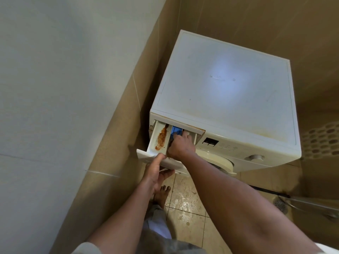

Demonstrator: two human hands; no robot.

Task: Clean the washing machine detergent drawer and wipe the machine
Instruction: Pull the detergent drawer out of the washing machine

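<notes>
The white washing machine filled the centre and right of the frame, pushed into a corner of tan tiled wall, its top bare and yellowed along the front edge. At its upper left front corner, the detergent drawer stood pulled well out toward the lower left, probably so it could be lifted free for cleaning.

The left hand, below the drawer in the frame, gripped the front panel with the thumb on top and the fingers curled beneath, apparently steadying and bearing its weight. The right hand reached into the middle compartment with its fingers bent down at the blue insert, likely seeking the release catch. Whether they pressed or pinched it could not be told.

An orange-brown residue streak ran along the left compartment, uncleaned.
</notes>
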